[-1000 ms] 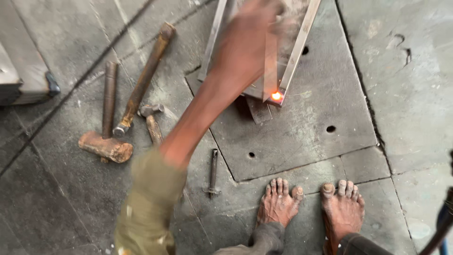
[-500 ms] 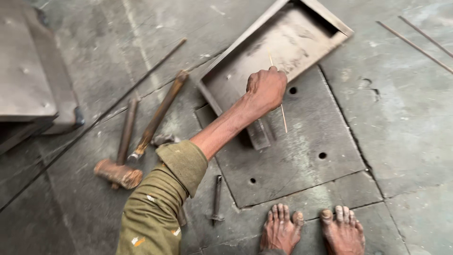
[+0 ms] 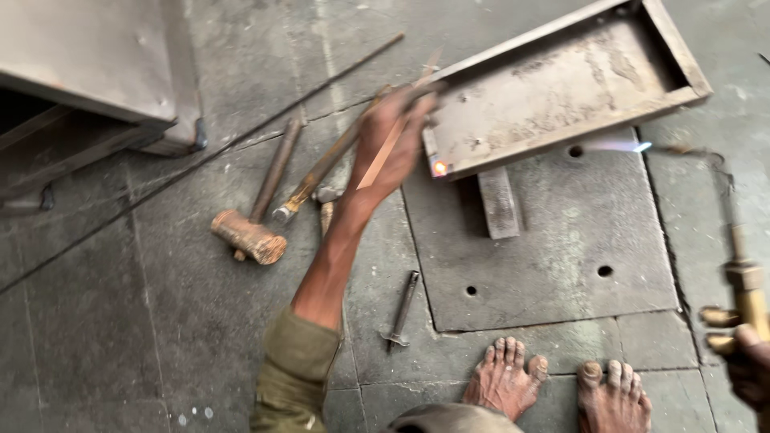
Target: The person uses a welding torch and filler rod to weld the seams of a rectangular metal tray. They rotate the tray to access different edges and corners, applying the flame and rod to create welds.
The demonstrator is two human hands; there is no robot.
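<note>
grey stone paving runs under everything, with a flat steel plate (image 3: pixel 553 240) set into it, and we use that plate as our landmark. resting across its upper edge, tilted, is a shallow rectangular metal tray (image 3: pixel 561 88), and its near corner glows orange at a hot spot (image 3: pixel 439 167)

our left hand (image 3: pixel 393 144) hangs just off the plate's upper left corner, fingers clenched around a thin filler rod (image 3: pixel 393 140). the rod slants through the fist, its upper end poking out above the knuckles and its lower end below the palm; both ends blur. our right hand (image 3: pixel 750 369) sits beyond the plate's lower right corner, closed on a brass gas torch (image 3: pixel 742 273) whose blue flame (image 3: pixel 622 146) burns above the plate's upper right, well apart from the glow

to do this well, we judge the flame should come close to the glowing corner and play there evenly, with the rod tip fed into the heated seam, not held off beside it, and the bare feet (image 3: pixel 553 381) below the plate kept away

left of the plate lie a rusty hammer (image 3: pixel 249 232), a second long-handled tool (image 3: pixel 321 172) and a bolt (image 3: pixel 401 309); a small steel bar (image 3: pixel 499 202) props the tray
</note>
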